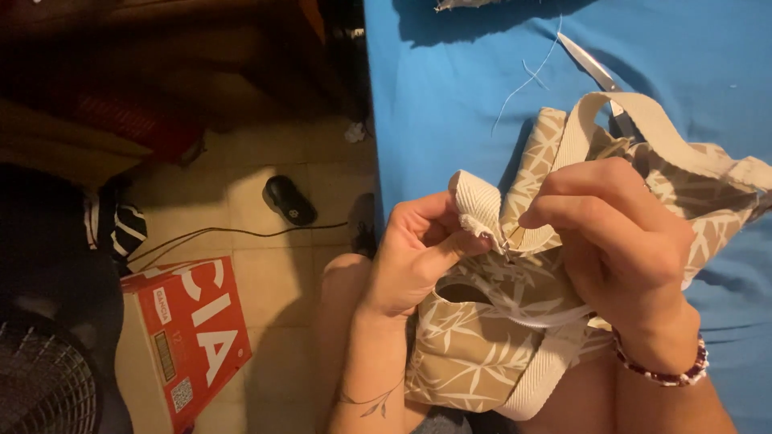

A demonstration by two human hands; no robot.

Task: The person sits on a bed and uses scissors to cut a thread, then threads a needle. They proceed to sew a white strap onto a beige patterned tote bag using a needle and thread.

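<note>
Two hands meet over a tan leaf-print fabric bag [482,345] at the blue table's [450,88] near edge. Left hand [410,257], palm up, pinches the cream webbing strap [476,205]. Right hand [619,241] arches over, fingertips closed, possibly on a needle.

Both forearms rise from the bottom edge, bare, and the hands meet near the middle. The left hand [414,257] is turned palm up and partly toward the camera, wrist bent back, its thumb laid across toward the right and pressed against the curled fingers [434,210] in a pinch. A leafy tattoo marks the inner left forearm, well below those fingers. The right hand [623,241] comes in knuckles up, fingers [563,205] curled down and leftward, their tips closing just beside the left thumb tip. A beaded bracelet circles the right wrist.
</note>
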